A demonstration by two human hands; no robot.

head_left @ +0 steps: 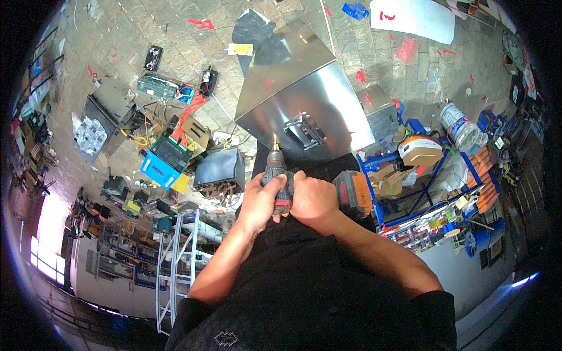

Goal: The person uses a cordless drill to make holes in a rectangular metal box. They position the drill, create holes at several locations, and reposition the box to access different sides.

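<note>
Drill (274, 164) juts forward from fingers (300, 185).

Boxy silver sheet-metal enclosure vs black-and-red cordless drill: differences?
Size: the boxy silver sheet-metal enclosure looks larger than the black-and-red cordless drill.
Shape: the enclosure has broad flat faces; the drill has a rounded barrel and a tapered gold-coloured bit.
Hold: the bare left hand and bare right hand grip the drill; neither grips the enclosure.
Shared: both show shiny metallic surfaces.
</note>
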